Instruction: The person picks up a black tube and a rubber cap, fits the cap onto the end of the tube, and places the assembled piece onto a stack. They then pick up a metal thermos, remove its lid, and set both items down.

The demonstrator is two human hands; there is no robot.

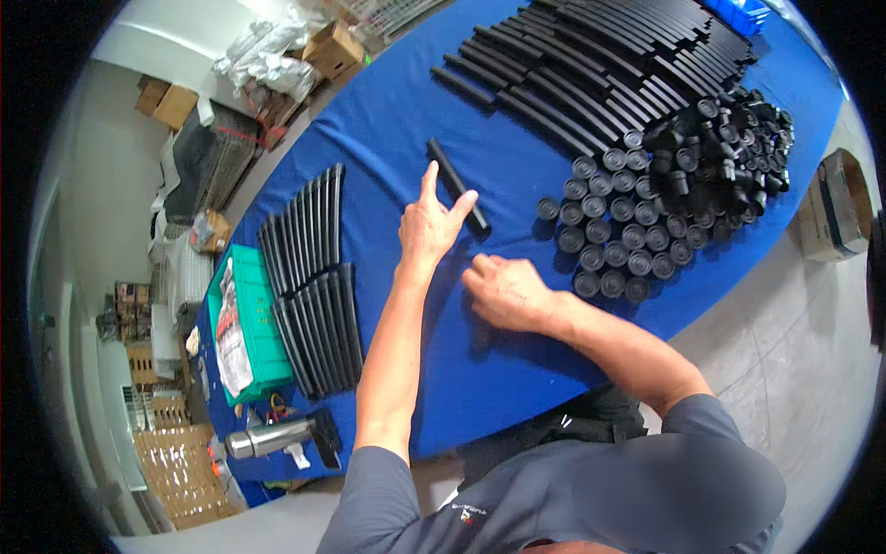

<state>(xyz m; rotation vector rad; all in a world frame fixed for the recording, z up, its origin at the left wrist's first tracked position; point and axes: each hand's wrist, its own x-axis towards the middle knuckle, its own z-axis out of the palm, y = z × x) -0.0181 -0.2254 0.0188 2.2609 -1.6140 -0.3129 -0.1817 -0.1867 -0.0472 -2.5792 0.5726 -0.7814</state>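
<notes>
A single short black tube [459, 191] lies slantwise on the blue cloth, just beyond my left hand [429, 224]. That hand has its index finger and thumb stretched apart, their tips at the tube's near side. My right hand [508, 294] is a little nearer to me, off the tube's lower end, with its fingers curled in. Whatever those fingers hold, if anything, is hidden. To the right, round black caps [632, 237] stand in loose rows beside a heap of black fittings [724, 152].
Many black tubes [591, 69] lie in rows at the far side. Two more groups of tubes [314, 314] are at left, beside a green crate [268, 365]. A metal flask [268, 439] lies near the front left edge. A cardboard box [835, 208] stands beyond the right edge.
</notes>
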